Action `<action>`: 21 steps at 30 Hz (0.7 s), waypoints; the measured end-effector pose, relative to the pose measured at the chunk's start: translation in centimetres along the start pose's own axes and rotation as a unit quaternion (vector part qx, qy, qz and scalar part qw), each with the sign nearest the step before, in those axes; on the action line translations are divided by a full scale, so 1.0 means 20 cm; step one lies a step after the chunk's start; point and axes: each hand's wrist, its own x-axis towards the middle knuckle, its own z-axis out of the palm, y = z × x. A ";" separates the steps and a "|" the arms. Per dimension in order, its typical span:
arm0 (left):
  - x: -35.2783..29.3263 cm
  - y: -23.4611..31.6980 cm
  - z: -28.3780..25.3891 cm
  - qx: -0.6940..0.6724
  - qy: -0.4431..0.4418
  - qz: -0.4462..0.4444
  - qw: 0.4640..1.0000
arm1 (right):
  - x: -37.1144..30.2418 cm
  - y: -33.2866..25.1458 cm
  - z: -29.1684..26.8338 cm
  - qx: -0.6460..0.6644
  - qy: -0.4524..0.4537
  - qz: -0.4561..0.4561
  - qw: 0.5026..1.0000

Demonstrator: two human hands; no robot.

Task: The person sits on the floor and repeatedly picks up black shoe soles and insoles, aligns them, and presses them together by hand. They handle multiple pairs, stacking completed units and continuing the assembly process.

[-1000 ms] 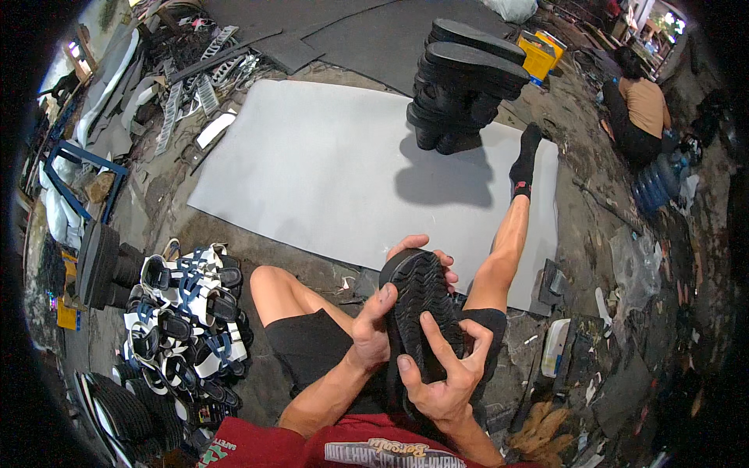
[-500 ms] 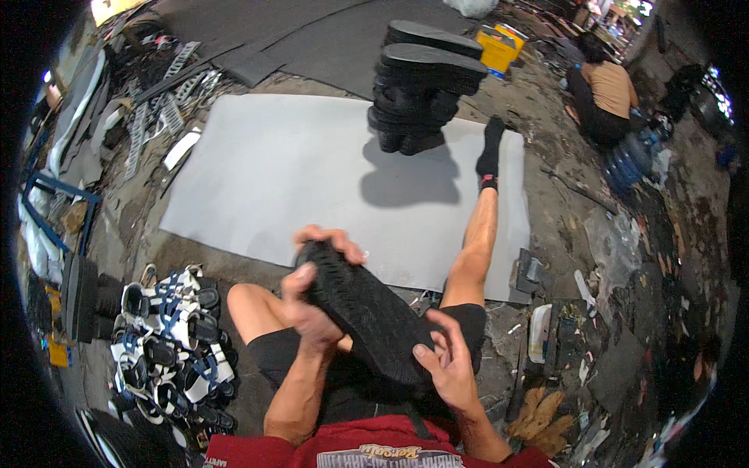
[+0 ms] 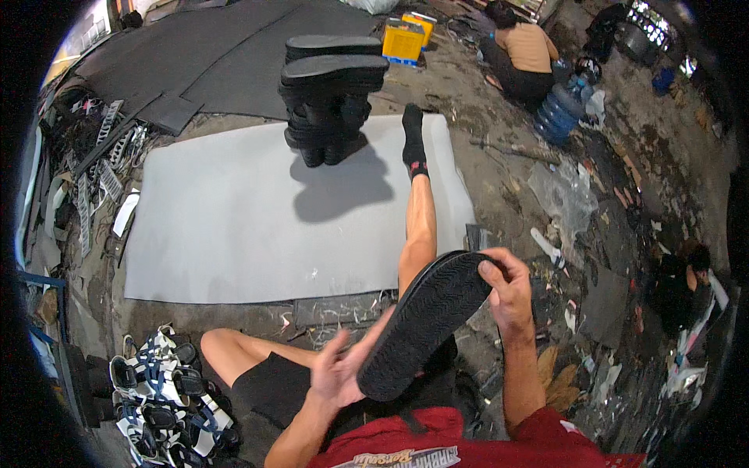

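Note:
A black sandal is held up in front of my lap, its zigzag-treaded sole facing me. My right hand pinches its upper right end, thumb on the sole and fingers behind. At the lower left end, my left hand is open, its fingers stretched along the sandal's edge and partly hidden behind it. Beyond my hands, a tall stack of black sandals stands on a pale grey sheet and casts a shadow there.
White, navy and black sandals are heaped at my left. My outstretched leg crosses the sheet's right side. Dark sheets, a yellow box, a blue water bottle and a crouching person are farther off. Scraps litter the floor.
The sandal has swung over, tilting up to the right. My right hand has closed on its upper end, while my left hand has released its grip. The view has turned right.

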 end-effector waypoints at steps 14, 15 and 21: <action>0.10 -0.25 -0.17 0.029 -0.092 -0.109 0.989 | -0.02 -0.17 0.11 -0.117 -0.054 -0.023 0.991; 0.10 -0.24 -0.16 0.046 -0.088 -0.108 0.989 | -0.03 -0.18 0.13 -0.117 -0.051 -0.022 0.992; 0.05 -0.23 -0.19 0.100 -0.055 -0.113 0.987 | -0.05 -0.13 0.13 -0.177 -0.044 -0.029 0.983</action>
